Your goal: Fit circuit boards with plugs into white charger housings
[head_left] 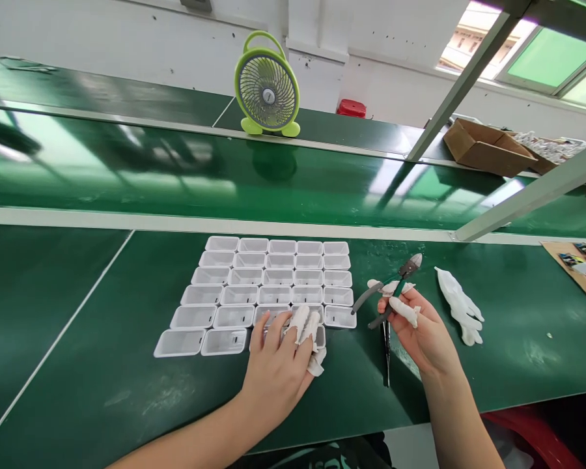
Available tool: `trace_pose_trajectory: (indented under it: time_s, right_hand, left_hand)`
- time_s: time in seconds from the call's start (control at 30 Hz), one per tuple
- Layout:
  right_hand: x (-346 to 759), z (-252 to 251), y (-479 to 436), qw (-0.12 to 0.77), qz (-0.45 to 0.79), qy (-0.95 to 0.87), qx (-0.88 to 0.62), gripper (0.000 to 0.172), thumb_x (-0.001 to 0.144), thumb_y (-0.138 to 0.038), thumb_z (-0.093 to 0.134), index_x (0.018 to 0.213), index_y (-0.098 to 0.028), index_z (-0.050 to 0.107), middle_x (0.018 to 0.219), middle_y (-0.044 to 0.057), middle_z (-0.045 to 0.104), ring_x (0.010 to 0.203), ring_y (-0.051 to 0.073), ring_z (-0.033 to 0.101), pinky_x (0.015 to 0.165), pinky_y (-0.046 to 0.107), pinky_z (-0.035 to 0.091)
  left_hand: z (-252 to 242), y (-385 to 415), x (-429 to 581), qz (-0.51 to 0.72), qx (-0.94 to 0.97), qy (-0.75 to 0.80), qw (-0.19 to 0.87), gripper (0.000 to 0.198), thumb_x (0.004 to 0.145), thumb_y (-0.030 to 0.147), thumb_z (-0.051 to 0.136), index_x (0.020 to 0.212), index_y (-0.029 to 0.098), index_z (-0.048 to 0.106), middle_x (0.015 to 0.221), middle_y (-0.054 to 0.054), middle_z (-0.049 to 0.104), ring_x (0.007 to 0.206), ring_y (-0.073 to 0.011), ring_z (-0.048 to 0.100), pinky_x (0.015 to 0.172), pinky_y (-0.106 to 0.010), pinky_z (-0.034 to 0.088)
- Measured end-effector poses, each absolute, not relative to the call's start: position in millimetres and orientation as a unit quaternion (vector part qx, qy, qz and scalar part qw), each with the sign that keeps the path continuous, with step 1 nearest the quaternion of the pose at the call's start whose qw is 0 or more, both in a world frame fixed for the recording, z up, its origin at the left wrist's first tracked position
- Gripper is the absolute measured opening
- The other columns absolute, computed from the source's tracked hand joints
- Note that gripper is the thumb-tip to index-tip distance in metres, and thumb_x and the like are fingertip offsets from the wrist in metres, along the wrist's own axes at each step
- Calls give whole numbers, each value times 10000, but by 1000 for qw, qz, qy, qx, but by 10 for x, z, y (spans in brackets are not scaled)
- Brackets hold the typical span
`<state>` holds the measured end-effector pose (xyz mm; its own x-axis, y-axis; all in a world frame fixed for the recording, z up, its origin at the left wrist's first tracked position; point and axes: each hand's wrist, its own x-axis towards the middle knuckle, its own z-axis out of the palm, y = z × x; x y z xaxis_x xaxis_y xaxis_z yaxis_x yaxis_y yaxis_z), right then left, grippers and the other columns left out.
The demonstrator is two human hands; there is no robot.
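Several white plastic housings [273, 279] lie in neat rows on the green table [78, 339]. My left hand [279, 365] rests palm down on the housings at the near right corner of the block, fingers spread, white finger cots on some fingertips. My right hand [415, 329] is raised to the right of the block and grips green-handled cutting pliers [390, 290], jaws pointing up and right. It also wears white finger cots.
A white glove [461, 305] lies right of the pliers. Black tweezers [387, 355] lie on the table under my right hand. A green desk fan [267, 85] stands beyond the conveyor belt [176, 169]. Cardboard boxes [488, 146] sit at far right.
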<state>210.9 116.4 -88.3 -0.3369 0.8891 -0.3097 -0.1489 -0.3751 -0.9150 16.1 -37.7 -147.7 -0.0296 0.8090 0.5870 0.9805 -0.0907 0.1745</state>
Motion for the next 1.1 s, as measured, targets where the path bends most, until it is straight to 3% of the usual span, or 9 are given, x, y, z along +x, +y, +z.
trace_pose_trajectory:
  time_s: [0.27,0.6,0.8,1.1]
  right_hand:
    - [2129,-904,1165,366,704,-424,-437,296,719,-398,870,938,-250,737,868,22,630,814,183,584,797,336,508]
    - [2148,-921,1170,364,709,-425,-430,315,713,-423,887,939,-253,747,893,12,625,817,150,594,768,266,513]
    - [2152,-928,1155,357,707,-432,-431,349,720,-446,881,979,-255,747,924,20,627,828,148,588,758,254,523]
    - [2155,-953,1167,345,706,-444,-431,284,772,-406,843,981,-251,729,905,17,605,832,152,584,743,261,522]
  left_hand:
    - [-1414,-349,85,-248,-674,-681,142,225,847,352,702,927,142,699,846,-134,651,1207,-460,558,1038,-612,387]
    - [-1432,-309,52,-172,-688,-690,146,410,620,416,915,918,200,734,904,-109,713,1223,-454,561,1082,-594,367]
    - [-1347,-254,23,-140,-704,-680,153,477,491,327,964,910,226,759,887,-76,721,1082,-413,625,1029,-561,438]
    - [-1266,-159,-64,-115,-732,-659,125,536,579,474,922,1009,203,753,989,-105,725,1057,-376,635,984,-542,496]
